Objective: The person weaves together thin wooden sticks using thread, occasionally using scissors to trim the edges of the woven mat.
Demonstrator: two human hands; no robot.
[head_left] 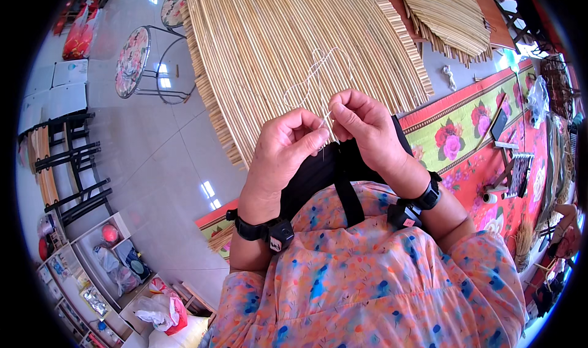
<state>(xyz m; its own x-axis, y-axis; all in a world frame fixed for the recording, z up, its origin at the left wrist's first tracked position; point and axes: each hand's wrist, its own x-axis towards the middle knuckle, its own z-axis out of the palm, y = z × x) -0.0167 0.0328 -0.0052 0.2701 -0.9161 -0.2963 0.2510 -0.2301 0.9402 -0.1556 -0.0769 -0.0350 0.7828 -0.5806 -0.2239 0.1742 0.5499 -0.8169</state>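
Both hands meet above the reed mat (294,48). The left hand (285,149) is closed, its grip pinched on the thread (318,81). The right hand (367,127) is also pinched shut on the thread. The slack loops over the mat. Risk: the loose loops may tangle or snag on reed ends; a slackened pinch may drop the thread.
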